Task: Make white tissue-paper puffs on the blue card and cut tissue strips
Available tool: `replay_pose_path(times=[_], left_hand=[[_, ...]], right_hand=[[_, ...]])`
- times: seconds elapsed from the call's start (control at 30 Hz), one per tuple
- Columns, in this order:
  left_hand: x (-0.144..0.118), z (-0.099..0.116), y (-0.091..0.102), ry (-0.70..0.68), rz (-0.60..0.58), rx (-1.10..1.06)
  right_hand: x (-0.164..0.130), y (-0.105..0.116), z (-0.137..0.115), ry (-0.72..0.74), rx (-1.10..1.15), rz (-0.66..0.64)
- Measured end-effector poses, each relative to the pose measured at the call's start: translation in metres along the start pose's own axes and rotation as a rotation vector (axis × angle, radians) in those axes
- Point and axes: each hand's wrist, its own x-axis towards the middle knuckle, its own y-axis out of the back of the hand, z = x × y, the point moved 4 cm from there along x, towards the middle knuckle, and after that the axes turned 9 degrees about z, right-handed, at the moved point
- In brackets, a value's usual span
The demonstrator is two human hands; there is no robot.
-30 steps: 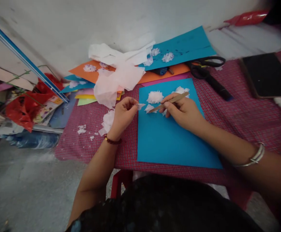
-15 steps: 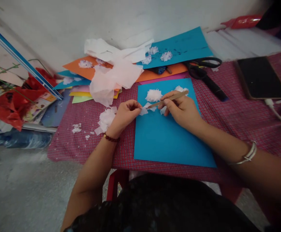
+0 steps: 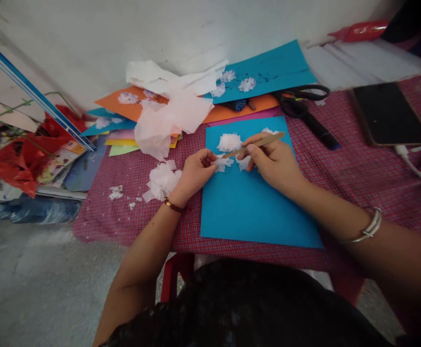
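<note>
On the checked surface (image 3: 101, 217): blue sheet (image 3: 253, 207), flat near the edge closest to the body. Over it, right hand (image 3: 273, 161), fingers closed around a wooden stick (image 3: 264, 142); at its left edge, left hand (image 3: 196, 171), fingertips drawn close together, cannot tell whether pinching anything. High on the sheet, round white tuft (image 3: 229, 141); just below, flatter tissue cluster (image 3: 225, 165), at the stick's tip. Newly changed: left fingertips right against the cluster, a second ago apart from it with a scrap held out. Likely meaning: fresh scrap joining the cluster, steadied by the stick.
</note>
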Motion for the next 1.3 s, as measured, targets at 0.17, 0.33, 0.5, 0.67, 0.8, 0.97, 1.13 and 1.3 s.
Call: replay_pose_path(times=[0.17,0.33,0.5,0.67,0.8,0.97,1.13,1.3], left_hand=[[0.002,-0.002,-0.003,0.003,0.028,0.002],[0.002,0.001,-0.002,-0.006,0.055,0.041],[0.004,-0.003,0.003,-0.003,0.124,0.033],[0.005,-0.010,0.007,0.107,0.135,-0.081],[0.006,-0.012,0.007,0.129,0.132,-0.082],[0.006,-0.013,0.006,0.071,0.137,0.023],[0.004,-0.012,0.006,0.046,0.136,0.057],[0.005,-0.012,0.007,0.176,0.091,-0.181]], right_hand=[[-0.008,0.007,-0.012,0.043,0.034,0.072],[-0.011,0.001,-0.012,0.149,-0.119,-0.043],[-0.012,-0.005,-0.008,0.215,-0.239,-0.140],[-0.020,-0.008,-0.015,0.427,-0.402,-0.205],[-0.027,-0.013,-0.018,0.587,-0.622,-0.254],[-0.036,-0.020,-0.017,0.803,-0.790,-0.304],[-0.037,-0.018,-0.016,0.747,-0.765,-0.330],[-0.022,-0.003,-0.013,0.362,-0.323,-0.155]])
